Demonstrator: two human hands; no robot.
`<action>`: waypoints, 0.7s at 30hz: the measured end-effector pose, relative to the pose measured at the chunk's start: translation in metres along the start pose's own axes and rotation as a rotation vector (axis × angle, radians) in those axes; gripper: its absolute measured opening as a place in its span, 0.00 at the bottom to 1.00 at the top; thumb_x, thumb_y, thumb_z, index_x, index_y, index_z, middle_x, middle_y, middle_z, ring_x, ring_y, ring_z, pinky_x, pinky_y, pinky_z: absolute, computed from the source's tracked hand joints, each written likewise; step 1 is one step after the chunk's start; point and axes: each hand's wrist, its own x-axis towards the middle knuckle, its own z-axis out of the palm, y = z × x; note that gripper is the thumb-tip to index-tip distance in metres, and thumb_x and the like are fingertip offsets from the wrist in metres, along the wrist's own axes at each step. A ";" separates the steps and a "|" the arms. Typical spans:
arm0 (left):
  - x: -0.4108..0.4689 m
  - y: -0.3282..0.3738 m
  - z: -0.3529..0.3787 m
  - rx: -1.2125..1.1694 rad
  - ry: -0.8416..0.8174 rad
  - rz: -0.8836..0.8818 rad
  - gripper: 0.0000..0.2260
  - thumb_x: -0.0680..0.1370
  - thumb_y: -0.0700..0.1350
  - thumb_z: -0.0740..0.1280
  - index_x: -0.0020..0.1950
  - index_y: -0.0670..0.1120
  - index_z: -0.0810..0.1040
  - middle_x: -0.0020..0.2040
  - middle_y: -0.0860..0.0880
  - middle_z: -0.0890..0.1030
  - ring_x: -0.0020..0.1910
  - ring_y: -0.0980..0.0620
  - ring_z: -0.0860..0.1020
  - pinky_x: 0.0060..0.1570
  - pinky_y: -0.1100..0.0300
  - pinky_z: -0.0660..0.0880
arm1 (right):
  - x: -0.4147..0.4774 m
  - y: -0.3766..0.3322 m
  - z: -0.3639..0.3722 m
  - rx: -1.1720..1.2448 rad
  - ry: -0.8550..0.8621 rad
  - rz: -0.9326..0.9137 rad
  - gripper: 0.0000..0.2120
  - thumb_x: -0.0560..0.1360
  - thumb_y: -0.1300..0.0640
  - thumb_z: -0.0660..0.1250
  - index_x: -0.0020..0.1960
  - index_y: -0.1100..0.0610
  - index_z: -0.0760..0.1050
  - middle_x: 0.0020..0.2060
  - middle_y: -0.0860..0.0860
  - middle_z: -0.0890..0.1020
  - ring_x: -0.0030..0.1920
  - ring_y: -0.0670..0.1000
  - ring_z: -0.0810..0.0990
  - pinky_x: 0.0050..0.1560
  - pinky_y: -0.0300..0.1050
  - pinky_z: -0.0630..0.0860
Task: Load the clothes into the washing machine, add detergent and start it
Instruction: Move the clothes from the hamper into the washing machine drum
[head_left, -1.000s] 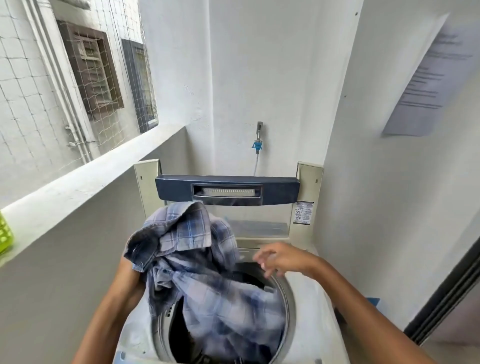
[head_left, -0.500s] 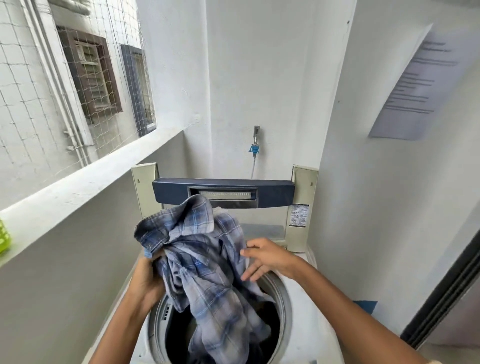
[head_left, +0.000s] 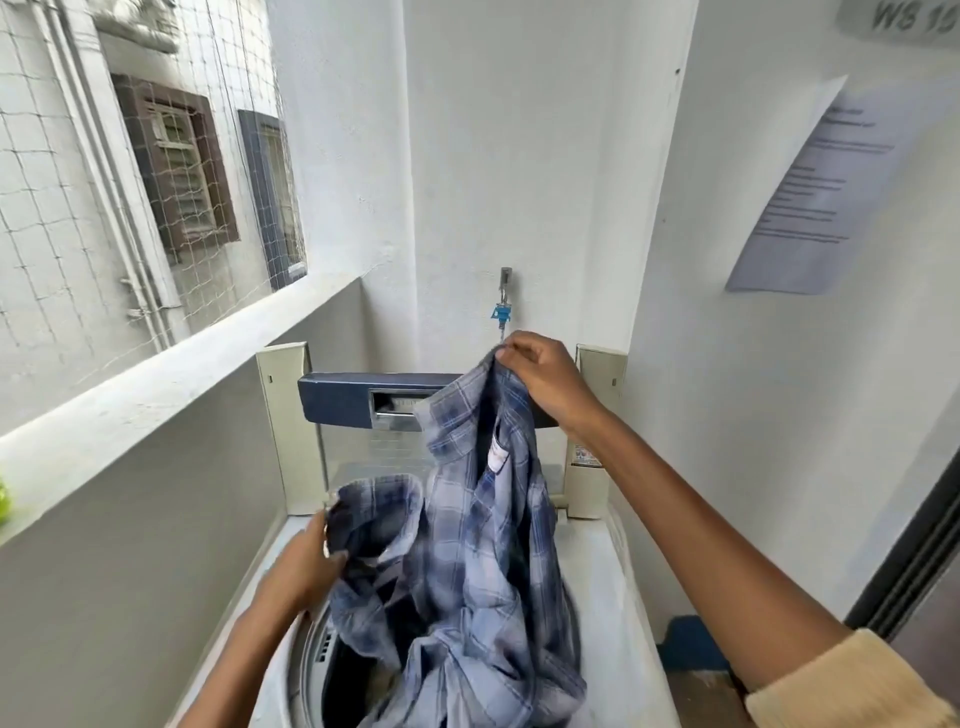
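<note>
A blue and white checked shirt (head_left: 478, 519) hangs over the open drum (head_left: 332, 670) of a white top-loading washing machine (head_left: 618, 597). My right hand (head_left: 545, 384) pinches the shirt's top edge and holds it high, in front of the raised lid (head_left: 343, 397). My left hand (head_left: 306, 566) grips a bunched part of the same shirt at the drum's left rim. The shirt's lower part falls inside the drum. No detergent is in view.
A low white parapet wall (head_left: 156, 395) with netting above runs along the left. A tap with a blue fitting (head_left: 503, 306) sticks out of the back wall. A paper notice (head_left: 810, 197) hangs on the right wall. A dark door frame (head_left: 914, 561) stands at far right.
My right hand has taken hold of the shirt and lifted its top edge upward. My left hand has dropped lower at the drum's left rim, still holding cloth.
</note>
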 end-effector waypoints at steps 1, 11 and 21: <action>0.003 -0.005 0.000 -0.038 0.010 -0.020 0.21 0.73 0.36 0.66 0.65 0.43 0.67 0.61 0.38 0.76 0.60 0.41 0.75 0.59 0.51 0.72 | 0.001 -0.002 -0.002 -0.003 0.022 -0.017 0.10 0.78 0.62 0.61 0.47 0.70 0.74 0.38 0.61 0.75 0.42 0.49 0.72 0.42 0.38 0.66; -0.025 0.025 0.037 -0.337 -0.329 0.010 0.37 0.73 0.38 0.70 0.74 0.46 0.51 0.34 0.49 0.81 0.25 0.55 0.78 0.25 0.67 0.73 | 0.013 -0.034 -0.017 0.053 0.084 -0.151 0.10 0.79 0.63 0.58 0.41 0.55 0.72 0.36 0.49 0.74 0.38 0.45 0.72 0.41 0.37 0.68; -0.005 0.048 0.043 -0.599 0.110 0.119 0.13 0.74 0.34 0.57 0.38 0.47 0.76 0.33 0.51 0.83 0.41 0.42 0.81 0.42 0.55 0.80 | 0.015 -0.053 -0.035 0.050 0.095 -0.190 0.09 0.64 0.67 0.64 0.35 0.53 0.69 0.27 0.44 0.74 0.27 0.38 0.70 0.32 0.33 0.68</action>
